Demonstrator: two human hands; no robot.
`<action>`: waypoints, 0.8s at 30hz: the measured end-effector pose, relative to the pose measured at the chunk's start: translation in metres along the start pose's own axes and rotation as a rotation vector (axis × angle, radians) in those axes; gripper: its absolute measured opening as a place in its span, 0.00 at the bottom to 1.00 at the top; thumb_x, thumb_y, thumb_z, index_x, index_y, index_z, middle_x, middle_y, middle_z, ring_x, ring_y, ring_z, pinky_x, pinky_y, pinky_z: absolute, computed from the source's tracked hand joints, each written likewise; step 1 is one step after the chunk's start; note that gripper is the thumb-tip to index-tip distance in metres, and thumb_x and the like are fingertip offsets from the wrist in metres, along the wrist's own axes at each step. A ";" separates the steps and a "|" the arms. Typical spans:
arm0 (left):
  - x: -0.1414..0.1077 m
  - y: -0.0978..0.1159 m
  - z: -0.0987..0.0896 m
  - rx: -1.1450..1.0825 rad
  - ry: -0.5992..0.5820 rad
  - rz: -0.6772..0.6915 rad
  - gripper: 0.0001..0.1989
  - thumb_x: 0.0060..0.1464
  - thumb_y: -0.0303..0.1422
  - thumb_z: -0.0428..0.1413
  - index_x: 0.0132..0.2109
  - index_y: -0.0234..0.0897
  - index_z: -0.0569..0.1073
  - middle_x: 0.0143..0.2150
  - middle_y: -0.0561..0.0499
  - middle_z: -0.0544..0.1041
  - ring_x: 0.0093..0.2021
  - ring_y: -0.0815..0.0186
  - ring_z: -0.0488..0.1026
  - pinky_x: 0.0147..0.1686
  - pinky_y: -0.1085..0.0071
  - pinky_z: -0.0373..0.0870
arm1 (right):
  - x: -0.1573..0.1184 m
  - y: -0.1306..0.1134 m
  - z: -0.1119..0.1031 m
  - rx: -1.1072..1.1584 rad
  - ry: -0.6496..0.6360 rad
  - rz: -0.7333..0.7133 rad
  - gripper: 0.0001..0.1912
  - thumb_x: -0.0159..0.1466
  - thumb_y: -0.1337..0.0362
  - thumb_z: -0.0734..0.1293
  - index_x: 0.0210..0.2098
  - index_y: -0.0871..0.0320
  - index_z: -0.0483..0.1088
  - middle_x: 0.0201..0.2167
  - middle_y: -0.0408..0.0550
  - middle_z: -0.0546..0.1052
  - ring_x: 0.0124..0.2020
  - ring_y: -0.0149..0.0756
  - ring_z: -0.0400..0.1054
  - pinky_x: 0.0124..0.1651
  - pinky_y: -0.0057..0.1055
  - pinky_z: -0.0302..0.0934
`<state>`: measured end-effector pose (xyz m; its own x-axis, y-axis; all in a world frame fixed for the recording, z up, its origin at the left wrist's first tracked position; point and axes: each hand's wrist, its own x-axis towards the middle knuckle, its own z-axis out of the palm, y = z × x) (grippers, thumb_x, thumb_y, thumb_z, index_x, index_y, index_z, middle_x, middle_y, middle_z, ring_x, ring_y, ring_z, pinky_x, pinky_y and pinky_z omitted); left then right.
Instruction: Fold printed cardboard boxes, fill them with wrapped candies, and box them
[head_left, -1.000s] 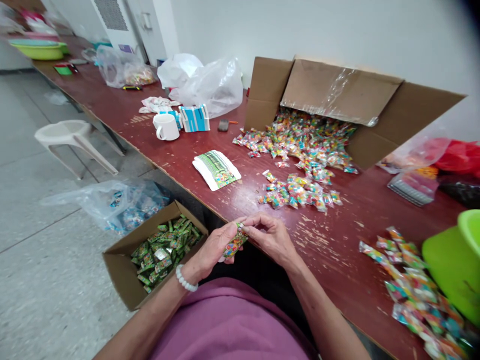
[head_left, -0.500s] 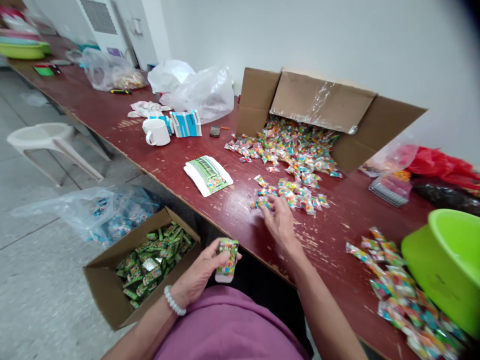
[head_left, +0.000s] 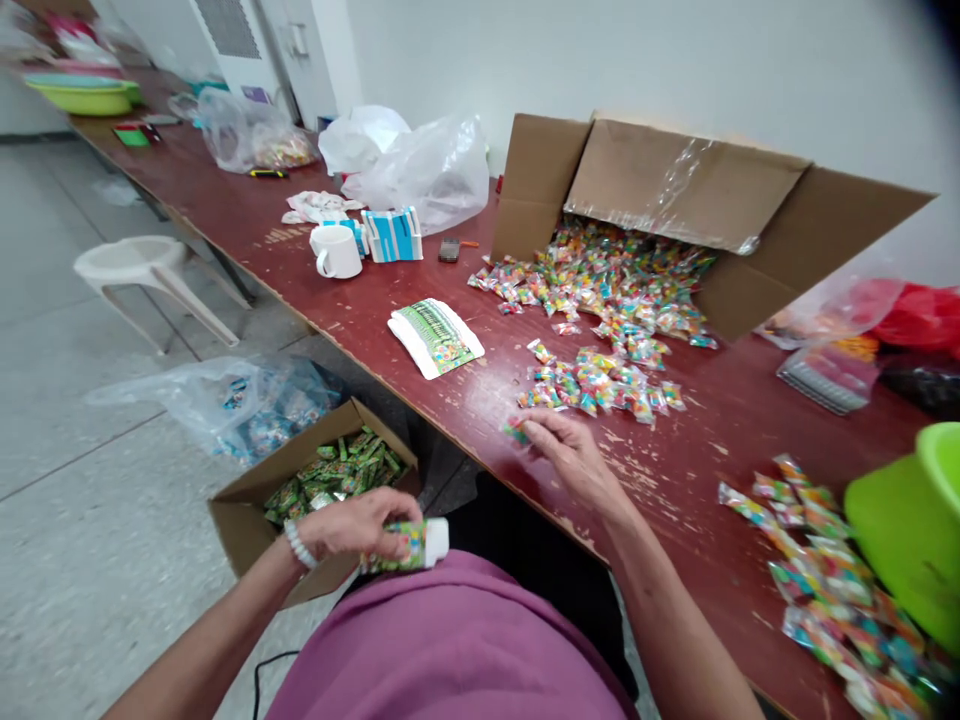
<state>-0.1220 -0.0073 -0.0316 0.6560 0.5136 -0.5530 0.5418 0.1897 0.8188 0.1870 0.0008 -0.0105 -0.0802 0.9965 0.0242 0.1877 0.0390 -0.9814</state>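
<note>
My left hand, with a beaded bracelet at the wrist, grips a small green printed box whose white end points right, close to the purple shirt. Below that hand is a carton of similar green boxes. My right hand pinches a small wrapped candy over the table's near edge. Just beyond it lies a loose group of wrapped candies. Behind them, more candies spill from an open cardboard box lying on its side.
On the red table are a flat green-and-white pouch, a white mug, plastic bags, longer candy packets and a green basin. A white stool and a blue-filled bag are on the floor.
My left hand has moved left toward the carton, and its green box has turned from upright to sideways. My right hand has drawn back from the candy group with a candy in its fingers.
</note>
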 end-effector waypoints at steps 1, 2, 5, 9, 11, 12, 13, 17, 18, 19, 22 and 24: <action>0.002 0.004 0.002 -0.100 0.034 0.026 0.14 0.46 0.36 0.63 0.40 0.37 0.73 0.33 0.54 0.73 0.31 0.67 0.69 0.29 0.74 0.62 | -0.006 -0.004 0.008 0.035 -0.088 0.026 0.15 0.66 0.53 0.65 0.42 0.56 0.77 0.36 0.47 0.77 0.30 0.33 0.68 0.33 0.30 0.62; 0.003 0.009 0.005 -0.210 0.065 0.054 0.15 0.48 0.37 0.62 0.43 0.38 0.71 0.35 0.53 0.74 0.32 0.67 0.70 0.30 0.74 0.64 | -0.012 -0.006 0.016 0.043 -0.150 0.032 0.15 0.67 0.54 0.65 0.43 0.55 0.77 0.37 0.47 0.77 0.30 0.33 0.68 0.32 0.29 0.62; 0.007 0.030 0.019 -0.437 0.090 0.124 0.18 0.52 0.37 0.61 0.48 0.39 0.66 0.41 0.49 0.75 0.34 0.66 0.73 0.32 0.72 0.68 | -0.020 -0.007 0.031 -0.063 -0.183 -0.073 0.13 0.68 0.57 0.65 0.45 0.54 0.77 0.37 0.48 0.76 0.34 0.34 0.68 0.34 0.30 0.63; 0.012 0.051 0.040 -0.521 0.181 0.232 0.15 0.55 0.35 0.59 0.47 0.40 0.65 0.39 0.52 0.71 0.34 0.69 0.68 0.32 0.74 0.68 | -0.021 -0.008 0.036 -0.241 -0.197 -0.244 0.10 0.68 0.63 0.64 0.42 0.54 0.78 0.35 0.47 0.73 0.35 0.35 0.68 0.39 0.32 0.63; 0.014 0.054 0.046 -0.524 0.233 0.261 0.13 0.55 0.33 0.58 0.46 0.40 0.66 0.38 0.54 0.67 0.33 0.71 0.65 0.30 0.76 0.67 | -0.022 -0.011 0.037 -0.282 -0.209 -0.295 0.09 0.68 0.64 0.64 0.41 0.53 0.77 0.35 0.47 0.73 0.35 0.35 0.68 0.39 0.32 0.63; 0.015 0.055 0.048 -0.510 0.250 0.268 0.12 0.55 0.32 0.57 0.46 0.40 0.66 0.37 0.54 0.66 0.32 0.71 0.64 0.29 0.77 0.66 | -0.023 -0.012 0.037 -0.286 -0.197 -0.301 0.08 0.67 0.64 0.65 0.42 0.53 0.77 0.35 0.47 0.73 0.35 0.35 0.68 0.39 0.32 0.63; 0.016 0.056 0.049 -0.486 0.263 0.272 0.12 0.55 0.30 0.57 0.46 0.40 0.67 0.37 0.54 0.66 0.32 0.71 0.63 0.29 0.77 0.65 | -0.023 -0.014 0.038 -0.270 -0.175 -0.287 0.08 0.66 0.64 0.67 0.45 0.53 0.76 0.34 0.46 0.74 0.34 0.35 0.68 0.39 0.32 0.63; 0.016 0.058 0.049 -0.437 0.293 0.264 0.13 0.54 0.29 0.57 0.47 0.39 0.67 0.40 0.52 0.69 0.35 0.69 0.66 0.30 0.76 0.67 | -0.023 -0.016 0.041 0.051 -0.076 -0.077 0.20 0.62 0.58 0.71 0.52 0.52 0.68 0.34 0.44 0.77 0.33 0.34 0.71 0.37 0.31 0.66; 0.016 0.059 0.049 -0.452 0.302 0.254 0.13 0.55 0.31 0.57 0.48 0.39 0.68 0.40 0.52 0.70 0.36 0.68 0.67 0.29 0.76 0.67 | -0.022 -0.016 0.042 0.148 -0.052 -0.025 0.20 0.62 0.56 0.71 0.51 0.53 0.68 0.34 0.44 0.77 0.33 0.34 0.71 0.37 0.31 0.66; 0.016 0.060 0.050 -0.479 0.312 0.246 0.13 0.55 0.33 0.58 0.48 0.39 0.68 0.41 0.51 0.71 0.36 0.68 0.68 0.29 0.76 0.67 | -0.021 -0.016 0.042 0.224 -0.026 0.015 0.19 0.61 0.55 0.71 0.49 0.54 0.69 0.34 0.44 0.77 0.33 0.34 0.71 0.36 0.31 0.67; 0.018 0.061 0.053 -0.626 0.338 0.235 0.16 0.58 0.43 0.58 0.47 0.39 0.70 0.40 0.50 0.74 0.36 0.66 0.71 0.28 0.76 0.69 | -0.019 -0.017 0.040 0.315 0.078 0.076 0.17 0.59 0.53 0.72 0.43 0.56 0.71 0.31 0.44 0.76 0.30 0.31 0.69 0.33 0.28 0.65; 0.021 0.060 0.056 -0.753 0.370 0.251 0.20 0.58 0.50 0.55 0.47 0.39 0.72 0.40 0.48 0.76 0.36 0.64 0.73 0.27 0.74 0.70 | -0.019 -0.018 0.039 0.353 0.121 0.087 0.18 0.57 0.53 0.74 0.41 0.56 0.72 0.29 0.43 0.75 0.28 0.30 0.67 0.30 0.27 0.64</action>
<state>-0.0457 -0.0320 -0.0027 0.4262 0.8278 -0.3647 -0.1723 0.4701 0.8656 0.1465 -0.0216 -0.0006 0.0416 0.9973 -0.0600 -0.1613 -0.0526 -0.9855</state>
